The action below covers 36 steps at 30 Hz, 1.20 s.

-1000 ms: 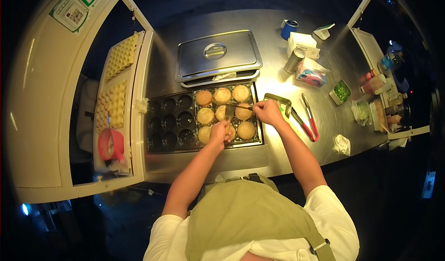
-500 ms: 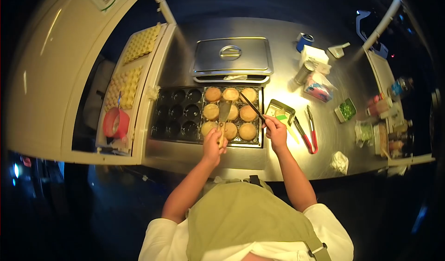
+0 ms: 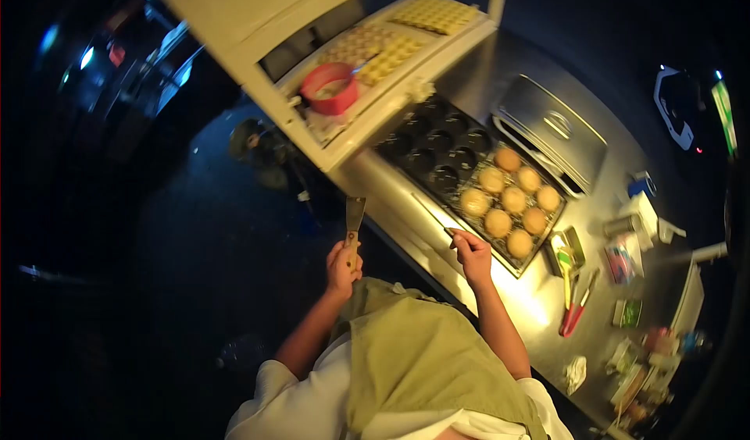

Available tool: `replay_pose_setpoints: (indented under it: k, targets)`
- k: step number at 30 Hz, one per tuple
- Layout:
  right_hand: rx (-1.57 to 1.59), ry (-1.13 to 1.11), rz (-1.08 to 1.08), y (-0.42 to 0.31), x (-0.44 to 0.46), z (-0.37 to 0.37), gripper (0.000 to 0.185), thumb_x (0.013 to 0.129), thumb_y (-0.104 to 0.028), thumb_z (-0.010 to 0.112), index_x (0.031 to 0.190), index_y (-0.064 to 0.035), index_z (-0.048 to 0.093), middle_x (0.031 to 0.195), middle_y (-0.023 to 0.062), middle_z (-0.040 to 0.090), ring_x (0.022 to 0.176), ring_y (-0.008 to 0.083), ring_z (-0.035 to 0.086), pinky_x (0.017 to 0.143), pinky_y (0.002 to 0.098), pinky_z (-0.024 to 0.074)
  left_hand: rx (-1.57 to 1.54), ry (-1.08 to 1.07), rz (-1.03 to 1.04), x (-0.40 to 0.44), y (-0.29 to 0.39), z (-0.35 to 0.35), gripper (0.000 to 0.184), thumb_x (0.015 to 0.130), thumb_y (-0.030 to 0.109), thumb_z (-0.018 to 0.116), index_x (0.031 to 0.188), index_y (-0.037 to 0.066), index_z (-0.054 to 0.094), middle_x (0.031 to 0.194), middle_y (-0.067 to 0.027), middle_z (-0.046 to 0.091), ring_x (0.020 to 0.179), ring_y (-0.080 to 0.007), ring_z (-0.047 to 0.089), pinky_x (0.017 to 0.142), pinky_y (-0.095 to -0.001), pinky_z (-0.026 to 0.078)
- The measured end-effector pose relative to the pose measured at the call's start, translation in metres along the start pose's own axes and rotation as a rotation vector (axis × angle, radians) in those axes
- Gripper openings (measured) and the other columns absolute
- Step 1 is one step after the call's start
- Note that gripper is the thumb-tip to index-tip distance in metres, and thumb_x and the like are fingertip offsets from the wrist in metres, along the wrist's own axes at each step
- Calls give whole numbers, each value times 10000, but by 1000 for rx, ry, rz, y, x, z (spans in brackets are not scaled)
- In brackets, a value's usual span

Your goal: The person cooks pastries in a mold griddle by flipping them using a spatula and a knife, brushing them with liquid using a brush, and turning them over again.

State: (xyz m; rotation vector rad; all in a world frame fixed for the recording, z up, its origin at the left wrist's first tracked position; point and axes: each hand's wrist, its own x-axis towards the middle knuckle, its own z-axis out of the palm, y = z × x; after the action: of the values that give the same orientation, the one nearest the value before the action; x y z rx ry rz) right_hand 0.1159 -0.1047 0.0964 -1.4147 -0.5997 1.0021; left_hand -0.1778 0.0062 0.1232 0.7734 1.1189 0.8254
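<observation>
My left hand [image 3: 342,272] is closed around the wooden handle of a scraper [image 3: 355,220] with a flat metal blade. It is off the counter's front edge, blade pointing up and away from me. My right hand [image 3: 472,256] grips a thin dark stick [image 3: 429,210] over the front edge of the counter. Beyond it is a black griddle with round moulds [image 3: 442,140]. Browned round cakes [image 3: 513,199] fill its right half, and dark moulds show in the left half. Neither tool touches the cakes.
A lidded steel tray [image 3: 551,124] stands behind the griddle. Right of it are a small pan [image 3: 576,249], red-handled tongs [image 3: 578,307] and a crumpled tissue [image 3: 576,374]. A red pot [image 3: 329,89] and egg trays [image 3: 434,12] occupy the left shelf. Bottles crowd the far right.
My view and body have turned left. Both hands have come away from the cakes, the scraper now beyond the counter's front edge and the stick over its front strip.
</observation>
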Motion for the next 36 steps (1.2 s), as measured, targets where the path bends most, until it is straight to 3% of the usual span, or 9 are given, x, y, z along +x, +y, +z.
replay_pose_setpoints:
  k: [2,3,8,10,15,19,24,27,36]
  targets:
    - [-234,-185,-133,2,13,50,240,1027,-180,657,1204,-51,755,898,5,695,720,50,568,631,220,441,-29,103,0,7,2,-44,253,995,266,543,1104,57,635,672,-64,552,473,-113,451,400,-250,355]
    - [-309,-270,-185,5,23,76,251,981,-175,700,1174,-23,753,1019,106,747,913,186,688,824,311,537,-51,125,7,13,4,-64,253,995,266,543,1104,57,635,672,-64,552,473,-113,451,400,-250,355]
    - [-388,-579,-294,13,68,240,246,993,-152,696,1192,-14,742,974,97,722,900,178,660,809,309,517,-26,293,-32,57,36,-162,350,989,399,636,1066,58,628,657,-43,548,477,-100,481,399,-244,352]
    - [-368,-668,-233,33,88,304,272,995,-176,697,1211,-15,738,981,83,733,909,161,659,841,296,510,-35,317,-52,79,55,-191,296,978,349,623,1065,67,632,639,-49,542,449,-109,461,386,-258,349]
    - [-504,-447,-122,107,156,399,282,988,-200,699,1200,-19,742,1032,108,768,951,148,688,868,295,526,63,336,-130,121,76,-258,249,975,312,607,1052,76,626,613,-50,535,427,-118,453,369,-276,350]
    - [-562,-366,-146,93,156,398,279,975,-225,695,1141,-10,759,1040,190,775,1003,231,746,890,352,561,113,284,-185,136,79,-304,277,976,355,640,1040,86,623,652,-43,559,446,-130,490,368,-283,375]
    - [-431,-372,57,68,118,352,298,1019,-255,676,1167,-8,752,874,10,718,777,98,632,730,282,526,148,259,-177,136,71,-321,312,962,393,685,1045,97,633,691,-38,579,482,-159,539,363,-297,391]
    - [-189,-288,263,55,88,310,285,1026,-268,669,1190,-53,759,804,-41,635,697,73,562,635,253,466,-42,170,-250,140,67,-302,300,1012,391,635,1035,92,625,610,-54,579,432,-129,503,386,-282,358]
    - [78,181,334,16,-7,177,311,996,-285,699,1191,-50,754,798,-24,649,640,56,510,565,217,383,302,-285,-177,114,88,-135,245,1021,299,578,1045,70,663,617,-40,533,453,-113,485,382,-264,361]
